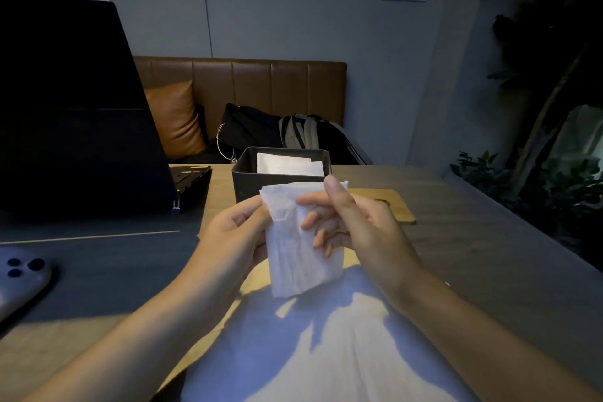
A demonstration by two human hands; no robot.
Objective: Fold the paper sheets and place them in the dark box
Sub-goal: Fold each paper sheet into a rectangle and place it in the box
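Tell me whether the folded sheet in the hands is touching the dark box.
Cannot tell. In the head view, the folded sheet overlaps the dark box front wall, so no gap or contact shows.

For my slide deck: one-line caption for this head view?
Both hands, left hand and right hand, hold a folded paper sheet before the dark box already holding paper.

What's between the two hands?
In the head view, a folded white paper sheet, held up by the left hand and right hand.
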